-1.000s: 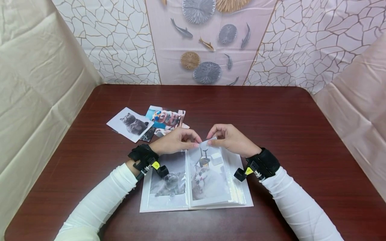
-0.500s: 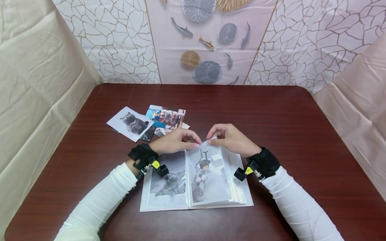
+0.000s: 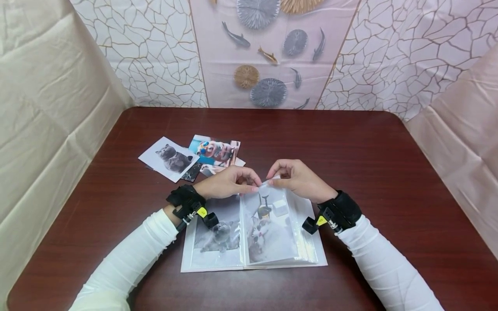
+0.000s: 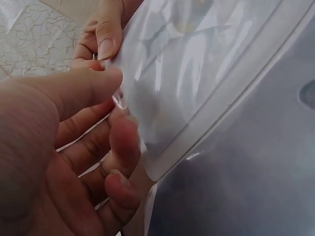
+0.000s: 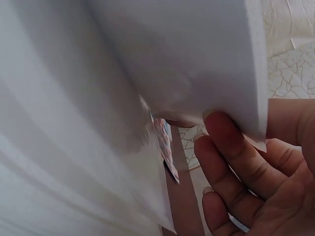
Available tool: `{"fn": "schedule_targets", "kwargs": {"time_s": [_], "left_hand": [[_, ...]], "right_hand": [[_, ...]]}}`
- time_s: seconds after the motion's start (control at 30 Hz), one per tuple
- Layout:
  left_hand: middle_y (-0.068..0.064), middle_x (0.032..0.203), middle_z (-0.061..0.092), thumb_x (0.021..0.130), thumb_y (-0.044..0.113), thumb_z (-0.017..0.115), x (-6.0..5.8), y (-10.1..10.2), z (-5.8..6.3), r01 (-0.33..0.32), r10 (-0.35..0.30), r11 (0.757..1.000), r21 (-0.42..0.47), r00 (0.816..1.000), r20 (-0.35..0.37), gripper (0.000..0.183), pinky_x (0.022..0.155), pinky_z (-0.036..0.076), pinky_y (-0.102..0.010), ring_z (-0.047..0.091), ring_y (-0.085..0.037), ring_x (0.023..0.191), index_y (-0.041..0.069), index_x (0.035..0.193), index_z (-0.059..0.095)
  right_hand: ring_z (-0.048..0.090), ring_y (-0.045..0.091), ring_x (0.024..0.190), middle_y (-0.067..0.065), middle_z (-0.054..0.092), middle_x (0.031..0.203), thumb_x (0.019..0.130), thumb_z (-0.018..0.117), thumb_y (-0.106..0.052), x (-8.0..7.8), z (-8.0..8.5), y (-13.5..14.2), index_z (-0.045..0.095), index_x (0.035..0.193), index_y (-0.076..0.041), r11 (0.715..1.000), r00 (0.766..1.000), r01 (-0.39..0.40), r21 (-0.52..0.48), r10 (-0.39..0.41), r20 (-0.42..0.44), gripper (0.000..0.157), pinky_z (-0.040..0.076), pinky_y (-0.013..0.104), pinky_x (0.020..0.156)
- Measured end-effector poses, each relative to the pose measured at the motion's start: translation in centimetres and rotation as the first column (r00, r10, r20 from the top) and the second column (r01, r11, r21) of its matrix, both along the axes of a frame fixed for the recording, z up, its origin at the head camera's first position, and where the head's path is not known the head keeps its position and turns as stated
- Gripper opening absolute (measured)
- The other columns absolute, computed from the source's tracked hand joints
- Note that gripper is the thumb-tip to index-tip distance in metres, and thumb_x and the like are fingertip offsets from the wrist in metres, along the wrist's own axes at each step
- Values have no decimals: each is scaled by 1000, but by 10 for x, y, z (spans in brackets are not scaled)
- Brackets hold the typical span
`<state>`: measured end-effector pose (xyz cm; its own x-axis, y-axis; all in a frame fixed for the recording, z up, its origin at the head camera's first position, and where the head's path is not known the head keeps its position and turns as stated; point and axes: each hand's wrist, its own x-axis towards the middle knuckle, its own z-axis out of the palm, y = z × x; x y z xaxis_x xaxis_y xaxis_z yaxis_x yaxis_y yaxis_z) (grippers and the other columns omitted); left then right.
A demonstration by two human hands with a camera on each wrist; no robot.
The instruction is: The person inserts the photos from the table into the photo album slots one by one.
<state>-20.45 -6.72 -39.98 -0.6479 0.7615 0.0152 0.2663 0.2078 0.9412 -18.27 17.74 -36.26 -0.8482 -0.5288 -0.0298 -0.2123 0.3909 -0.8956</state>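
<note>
A photo album point(image 3: 187, 261) lies open on the table, a grey cat photo point(image 3: 221, 235) in its left pocket. Its right page point(image 3: 274, 239), a clear sleeve with a pale picture of a cat and a lamp, is lifted at the top. At that page's top edge, my left hand point(image 3: 229, 181) pinches the plastic between thumb and finger. Close beside it, my right hand point(image 3: 299, 179) pinches the upper corner. The right wrist view shows the page's white back point(image 5: 187, 54) with fingers behind it. In the left wrist view the sleeve point(image 4: 162, 88) looks glossy and slightly buckled.
Several loose photos lie behind my left hand, among them a grey cat print point(image 3: 171, 160) and a colourful print point(image 3: 215, 151). Dark wood tabletop point(image 3: 369, 172) surrounds the album. Cloth hangings point(image 3: 264, 56) stand behind the table and at both sides.
</note>
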Motion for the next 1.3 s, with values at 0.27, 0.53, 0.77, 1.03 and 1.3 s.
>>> {"fn": "schedule_targets", "kwargs": {"time_s": [0.27, 0.53, 0.77, 1.03, 1.3], "left_hand": [[-7, 85, 60, 97, 24, 57, 1, 1, 2, -29, 29, 999, 21, 1000, 2, 31, 63, 44, -31, 51, -23, 68, 11, 125, 57], [-11, 77, 52, 98, 31, 52, 3, -10, 3, -86, 87, 996, -23, 996, 22, 24, 60, 40, -31, 50, -29, 66, 13, 105, 66], [-15, 77, 52, 100, 33, 48, 7, -24, 3, -95, 92, 994, 50, 993, 70, 31, 58, 43, -37, 50, -32, 66, 8, 108, 64], [-17, 71, 50, 102, 38, 43, 11, -39, 7, -145, 141, 985, 89, 988, 57, 36, 55, 40, -38, 45, -39, 63, 12, 108, 66], [-16, 75, 58, 102, 38, 41, 15, -58, 7, -208, 208, 978, 16, 978, -9, 39, 59, 44, -38, 53, -36, 63, 12, 106, 70]], "right_hand": [[59, 22, 84, 12, 66, 88, 92, 63, -21, 2, 3, -5, 61, 108, -5, 996, 999, 7, -90, -4, 35, 23, 46, 33, 77], [64, 26, 90, 14, 68, 93, 95, 59, -27, 7, 9, -10, 57, 119, -5, 988, 994, -48, -147, 62, 90, 33, 49, 47, 87], [65, 28, 88, 16, 69, 89, 95, 59, -29, 6, 7, -9, 59, 115, -8, 992, 992, -65, -112, 76, 97, 30, 47, 49, 88], [64, 25, 88, 13, 69, 89, 94, 60, -30, 5, 5, -9, 58, 116, -2, 994, 990, -87, -60, 93, 109, 35, 45, 43, 91], [63, 22, 88, 11, 69, 90, 95, 59, -29, 5, 3, -8, 60, 115, -2, 995, 990, -97, -10, 98, 105, 34, 45, 41, 91]]}}
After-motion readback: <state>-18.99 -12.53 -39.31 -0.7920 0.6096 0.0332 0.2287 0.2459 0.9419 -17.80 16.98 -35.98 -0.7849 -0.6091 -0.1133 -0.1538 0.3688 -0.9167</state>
